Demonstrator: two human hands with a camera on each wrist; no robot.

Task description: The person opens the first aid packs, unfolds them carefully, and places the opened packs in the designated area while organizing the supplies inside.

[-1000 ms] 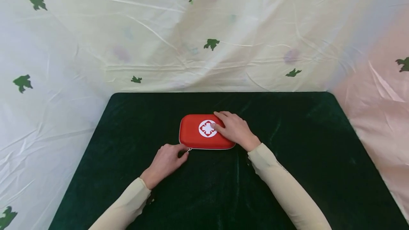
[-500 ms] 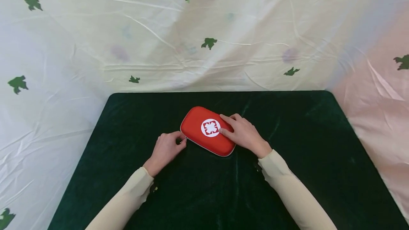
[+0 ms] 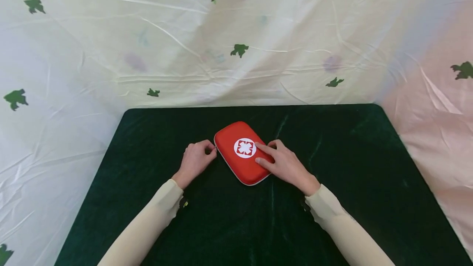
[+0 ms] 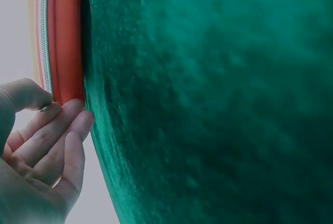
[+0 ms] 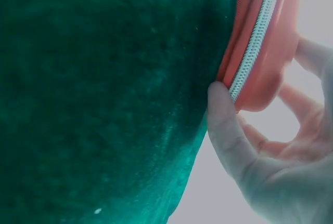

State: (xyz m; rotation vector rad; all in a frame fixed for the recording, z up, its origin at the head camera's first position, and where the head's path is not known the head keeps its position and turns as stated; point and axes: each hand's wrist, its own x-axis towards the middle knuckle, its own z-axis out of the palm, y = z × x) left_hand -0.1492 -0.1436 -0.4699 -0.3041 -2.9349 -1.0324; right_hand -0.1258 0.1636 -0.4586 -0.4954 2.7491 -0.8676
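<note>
In the head view, a dark green velvety worktop (image 3: 340, 163) stands before a pale, creased curtain (image 3: 177, 32) printed with green leaves and bird-like shapes, pinkish towards the right; near the middle of the worktop lies a red case (image 3: 242, 168), turned at a slant, a round white badge (image 3: 245, 147) on its lid; the lid is down, so the inside is hidden; the left hand (image 3: 194, 161) is at the case's left edge, thumb and forefinger narrowed to a pinch; the right hand (image 3: 288, 165) grips the opposite end, thumb and forefinger parted over the lid; both arms wear cream sleeves (image 3: 142, 225); in the left wrist view, a pale zip (image 4: 45, 37) runs along the case's red side, and the left fingers pinch a small metal zip pull (image 4: 43, 108); in the right wrist view, the zip bends along the case's rounded end, held between the right fingers, one tip touching beside the teeth
</note>
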